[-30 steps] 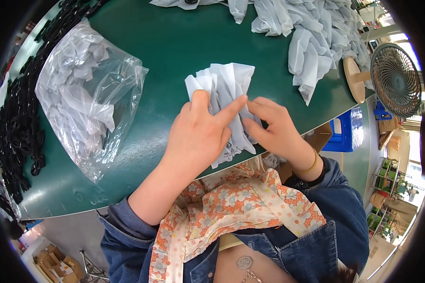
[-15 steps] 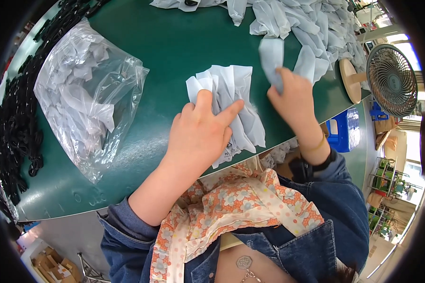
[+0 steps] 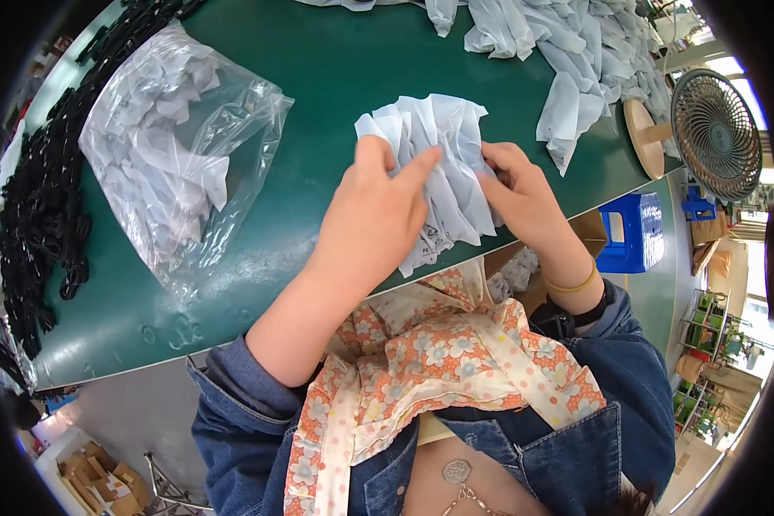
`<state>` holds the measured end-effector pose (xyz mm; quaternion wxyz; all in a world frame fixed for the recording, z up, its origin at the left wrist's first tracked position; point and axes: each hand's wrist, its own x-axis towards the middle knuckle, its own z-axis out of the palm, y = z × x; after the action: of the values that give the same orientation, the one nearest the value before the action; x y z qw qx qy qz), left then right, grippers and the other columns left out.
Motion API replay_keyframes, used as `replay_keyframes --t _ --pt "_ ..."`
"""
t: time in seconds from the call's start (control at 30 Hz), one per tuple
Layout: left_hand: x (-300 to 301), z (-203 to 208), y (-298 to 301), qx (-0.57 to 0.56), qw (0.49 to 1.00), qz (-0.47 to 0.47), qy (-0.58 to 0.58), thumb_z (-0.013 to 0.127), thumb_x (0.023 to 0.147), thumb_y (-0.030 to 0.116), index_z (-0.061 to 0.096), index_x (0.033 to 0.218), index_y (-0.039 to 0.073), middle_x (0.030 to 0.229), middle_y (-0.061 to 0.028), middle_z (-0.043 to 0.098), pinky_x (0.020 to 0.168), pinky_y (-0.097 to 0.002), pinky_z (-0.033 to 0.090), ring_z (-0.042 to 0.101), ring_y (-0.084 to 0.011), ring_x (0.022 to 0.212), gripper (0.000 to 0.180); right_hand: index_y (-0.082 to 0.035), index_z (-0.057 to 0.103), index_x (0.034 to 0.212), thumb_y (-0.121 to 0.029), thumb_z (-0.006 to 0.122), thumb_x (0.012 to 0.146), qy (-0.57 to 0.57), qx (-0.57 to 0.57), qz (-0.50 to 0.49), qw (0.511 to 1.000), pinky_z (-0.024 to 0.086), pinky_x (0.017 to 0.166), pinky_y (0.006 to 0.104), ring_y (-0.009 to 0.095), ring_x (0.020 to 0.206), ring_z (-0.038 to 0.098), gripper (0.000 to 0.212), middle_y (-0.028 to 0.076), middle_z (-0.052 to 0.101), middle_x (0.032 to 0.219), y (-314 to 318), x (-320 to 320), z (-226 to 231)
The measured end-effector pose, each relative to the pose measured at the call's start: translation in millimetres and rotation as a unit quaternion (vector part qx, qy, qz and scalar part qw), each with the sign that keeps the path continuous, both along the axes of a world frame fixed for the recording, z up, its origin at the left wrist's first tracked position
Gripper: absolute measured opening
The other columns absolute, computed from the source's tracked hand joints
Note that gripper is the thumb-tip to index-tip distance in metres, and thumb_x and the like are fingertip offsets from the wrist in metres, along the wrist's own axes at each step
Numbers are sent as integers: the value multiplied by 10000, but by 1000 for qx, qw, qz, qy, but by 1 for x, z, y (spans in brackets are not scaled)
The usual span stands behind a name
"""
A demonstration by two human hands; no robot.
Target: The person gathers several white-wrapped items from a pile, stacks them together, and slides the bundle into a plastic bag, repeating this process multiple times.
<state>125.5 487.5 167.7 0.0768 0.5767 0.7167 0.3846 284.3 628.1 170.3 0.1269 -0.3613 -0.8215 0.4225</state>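
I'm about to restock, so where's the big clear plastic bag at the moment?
In the head view, the clear plastic bag lies on the left of the green table, between the black cord bundles and the left hand.

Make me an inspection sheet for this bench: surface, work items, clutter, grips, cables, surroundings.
Surface: green table, glossy, light glaring off its left part.
Work items: fanned whitish plastic bags, creased, near the front edge.
Clutter: clear bag of whitish pieces at left; heap of whitish bags at upper right.
Grips: left grip lies over the fanned bags, two fingers spread; right grip at their right edge, fingers bent, pinch unclear.
Cables: black cord-like bundles along the left; type unclear.
Surroundings: fan by the right edge; blue stool beyond; cartons at lower left.
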Motion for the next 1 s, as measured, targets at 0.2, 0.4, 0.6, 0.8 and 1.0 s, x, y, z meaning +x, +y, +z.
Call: replay_keyframes --t 0.2,0.4,0.6,0.8,1.0 --pt "-18 -20 -28 -12 914 6 -406 599 848 64 569 1120 20 1140 -184 472 715 -380 512 605 -338 812 277 -4 410 1380 -319 772 674 -139 370 77 916 413 913 403 319 1118 501 853 195 472 1258 -48 -32 9" --pt "-27 22 -51 -40 996 -24 81 716 712 94 521 1206 57 1238 -176 453 916 -471 453 536 -383 1069 532 -22 441 1360 -305 782 544 6 313 310 898 374 969 497 427 1174 442 928 249 418 1315 -19 -49 7" --pt "-54 -8 -41 -35 992 -88 80 820 550 158 455 1301 96 1259 -162 446 1068 -515 333 444 -389 1194 837 -77 488 1334 -214 767 509 56 361 379 850 373 987 482 418 1157 461 882 236 436 1305 -20 -52 14" --pt "-47 -10 -44 -33 994 -75 78 832 545 217 456 1309 106 1282 -161 433 1074 -541 316 441 -399 1207 858 -94 523 1313 -166 749 514 47 325 368 870 397 977 456 408 1121 489 833 222 481 1256 -23 -53 3" --pt "-65 22 -99 9 949 114 295 824 597 290 551 1220 196 1255 -115 473 1098 -567 252 474 -313 1186 687 -136 526 1322 -181 756 522 83 270 338 898 450 862 410 381 983 536 833 213 534 1122 -1 -57 5"
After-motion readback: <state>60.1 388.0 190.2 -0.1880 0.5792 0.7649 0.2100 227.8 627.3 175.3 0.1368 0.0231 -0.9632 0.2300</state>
